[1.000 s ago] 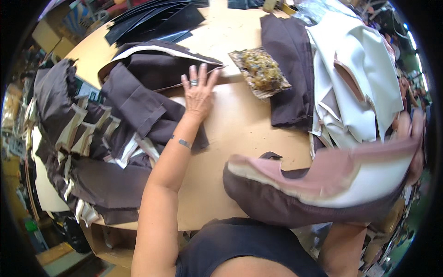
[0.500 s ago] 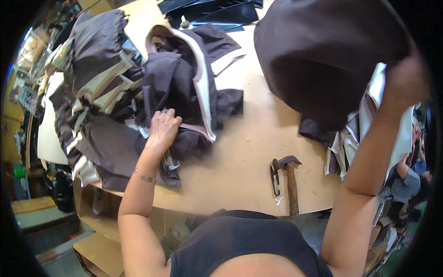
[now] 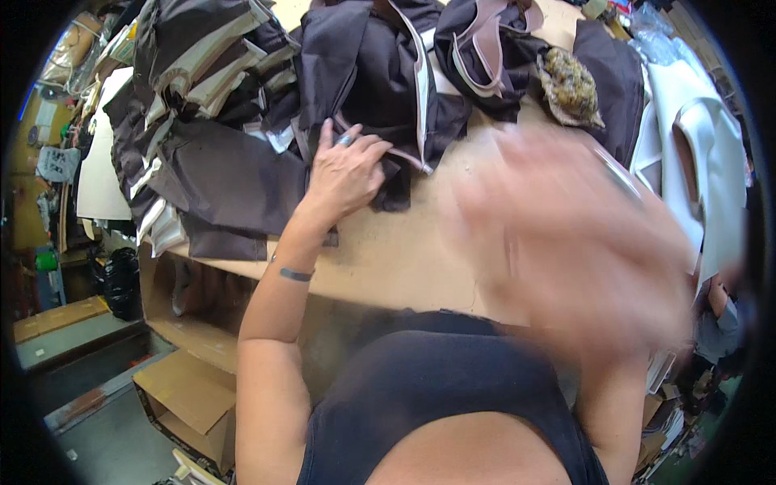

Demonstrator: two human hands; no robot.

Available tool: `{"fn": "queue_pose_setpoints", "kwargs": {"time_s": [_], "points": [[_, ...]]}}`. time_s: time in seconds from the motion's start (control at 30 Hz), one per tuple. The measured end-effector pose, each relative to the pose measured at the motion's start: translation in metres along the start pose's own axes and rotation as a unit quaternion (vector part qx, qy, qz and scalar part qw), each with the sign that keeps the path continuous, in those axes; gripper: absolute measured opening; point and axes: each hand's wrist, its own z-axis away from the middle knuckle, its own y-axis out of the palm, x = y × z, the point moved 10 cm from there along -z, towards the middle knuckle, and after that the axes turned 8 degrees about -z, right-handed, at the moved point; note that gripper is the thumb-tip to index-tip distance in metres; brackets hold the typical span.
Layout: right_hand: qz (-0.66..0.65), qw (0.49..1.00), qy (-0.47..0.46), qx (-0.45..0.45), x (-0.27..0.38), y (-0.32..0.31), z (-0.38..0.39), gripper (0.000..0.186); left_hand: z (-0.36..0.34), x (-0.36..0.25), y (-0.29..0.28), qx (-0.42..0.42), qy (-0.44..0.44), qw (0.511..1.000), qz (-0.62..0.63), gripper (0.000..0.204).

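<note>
My left hand (image 3: 346,171) lies on a heap of dark brown fabric pieces (image 3: 380,73) with pale pink lining on the wooden table (image 3: 404,250). Its fingers curl around a pink-edged rim of one piece, and a ring shows on one finger. My right hand (image 3: 566,242) is a wide pale blur sweeping above the table's right half, so its fingers cannot be made out. Another dark piece with pink lining (image 3: 485,44) lies crumpled at the far side of the table.
A stack of dark and cream cut pieces (image 3: 202,73) fills the table's left side. A clear bag of yellowish bits (image 3: 570,85) sits at the back. White pieces (image 3: 695,137) hang at the right. An open cardboard box (image 3: 186,396) stands on the floor.
My right hand, which held a large dark brown piece up high, has swung down in a blur without it. A dark piece now lies at the back. My left hand stayed on the heap.
</note>
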Motion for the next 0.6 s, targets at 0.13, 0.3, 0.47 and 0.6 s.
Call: {"fn": "queue_pose_setpoints", "kwargs": {"time_s": [0.13,0.3,0.47,0.6], "points": [[-0.022,0.99,0.089,0.105,0.039,-0.003,0.05,0.019,-0.013,-0.039,0.002,0.015,0.012,1.0,-0.022,0.023],[-0.046,0.992,0.102,0.065,0.023,-0.001,0.095,0.025,-0.041,-0.047,0.015,0.032,0.021,0.999,0.016,0.012],[-0.118,0.988,0.098,-0.024,0.013,-0.015,0.129,0.03,-0.075,-0.002,-0.113,-0.214,-0.056,0.952,0.209,0.016],[-0.185,0.97,0.09,-0.127,0.001,-0.033,0.157,0.034,-0.063,0.016,-0.222,-0.331,-0.042,0.91,0.244,0.02]]}}
